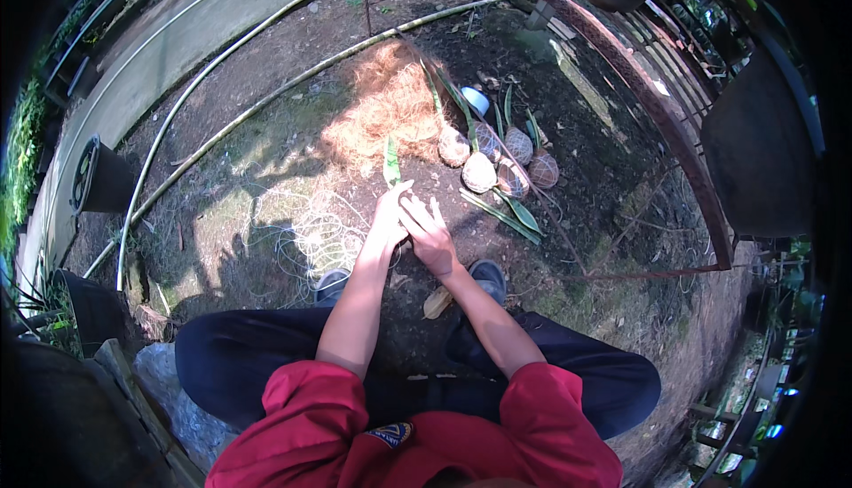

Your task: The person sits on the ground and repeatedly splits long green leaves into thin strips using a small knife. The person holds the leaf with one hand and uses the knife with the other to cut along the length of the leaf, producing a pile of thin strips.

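A green snake plant leaf (391, 162) rises from my left hand (387, 216), which seems to grip its lower end. Glare washes out that hand, and whatever else lies in the palm is hidden. My right hand (431, 238) touches it from the right with fingers stretched out; I cannot tell if they pinch anything. Thin pale string (326, 235) lies in loose tangled loops left of my hands. Beyond them spreads a heap of coconut fibre (393, 105). Several string-wrapped balls, one of them pale (479, 172), sit to the right, with leaves standing out of them.
Cut snake plant leaves (502, 216) lie by the balls. Behind stands a light blue bowl (475, 99). A rusty metal frame (655, 102) arches over the right side. Long poles (266, 99) cross the left ground near a black pot (103, 175). A dry leaf (437, 303) lies between my boots.
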Available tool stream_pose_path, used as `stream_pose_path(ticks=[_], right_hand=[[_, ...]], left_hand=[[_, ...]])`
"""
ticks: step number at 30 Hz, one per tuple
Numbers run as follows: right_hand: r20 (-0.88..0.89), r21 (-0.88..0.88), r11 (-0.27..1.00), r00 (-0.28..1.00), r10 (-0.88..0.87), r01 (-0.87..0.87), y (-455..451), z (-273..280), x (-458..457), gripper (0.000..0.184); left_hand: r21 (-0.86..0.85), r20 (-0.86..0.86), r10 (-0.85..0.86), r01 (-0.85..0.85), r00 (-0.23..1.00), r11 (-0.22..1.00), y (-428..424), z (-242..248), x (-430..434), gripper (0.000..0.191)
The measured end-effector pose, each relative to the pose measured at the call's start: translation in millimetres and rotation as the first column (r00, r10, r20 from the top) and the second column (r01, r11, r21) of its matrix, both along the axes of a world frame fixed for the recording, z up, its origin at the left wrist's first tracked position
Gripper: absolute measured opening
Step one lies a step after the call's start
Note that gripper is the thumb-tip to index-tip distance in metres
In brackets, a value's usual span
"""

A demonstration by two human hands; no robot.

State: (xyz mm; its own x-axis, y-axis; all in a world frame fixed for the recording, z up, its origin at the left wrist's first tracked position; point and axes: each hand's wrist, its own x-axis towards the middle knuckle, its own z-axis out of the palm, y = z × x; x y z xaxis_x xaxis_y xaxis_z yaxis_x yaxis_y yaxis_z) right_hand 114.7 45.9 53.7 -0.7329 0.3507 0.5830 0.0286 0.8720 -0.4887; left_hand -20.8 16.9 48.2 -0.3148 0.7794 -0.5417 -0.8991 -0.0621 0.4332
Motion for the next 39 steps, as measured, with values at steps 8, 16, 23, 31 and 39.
stream_pose_path(ticks=[8, 16, 23, 31, 39], right_hand=[[0.18, 0.019, 1.0, 0.983, 0.019, -0.022, 13.6, 0.4, 14.3, 0.049], [0.16, 0.014, 0.996, 0.983, 0.085, -0.089, 10.2, -14.7, 17.9, 0.06], [0.274, 0.012, 0.997, 0.959, 0.07, -0.076, 5.1, 3.6, -1.0, 0.068], [0.385, -0.008, 0.999, 0.923, -0.027, 0.032, 23.9, 40.7, -5.7, 0.105], [0.41, -0.051, 0.997, 0.912, -0.025, 0.051, 22.4, 34.0, -3.4, 0.108]], left_hand=[[-0.004, 0.058, 0.023, -0.023, 0.998, 1.0, 0.1, 26.8, 10.7, 0.026], [0.023, -0.075, 0.083, -0.082, 0.994, 0.996, -1.7, -20.6, 10.1, 0.022], [-0.04, -0.266, 0.07, -0.083, 0.961, 0.996, -18.2, -31.2, -11.7, 0.054], [-0.078, -0.394, -0.056, 0.027, 0.917, 0.997, -14.1, 25.8, 6.8, 0.073], [-0.044, -0.484, -0.115, 0.107, 0.868, 0.993, -9.3, -32.8, -1.1, 0.073]])
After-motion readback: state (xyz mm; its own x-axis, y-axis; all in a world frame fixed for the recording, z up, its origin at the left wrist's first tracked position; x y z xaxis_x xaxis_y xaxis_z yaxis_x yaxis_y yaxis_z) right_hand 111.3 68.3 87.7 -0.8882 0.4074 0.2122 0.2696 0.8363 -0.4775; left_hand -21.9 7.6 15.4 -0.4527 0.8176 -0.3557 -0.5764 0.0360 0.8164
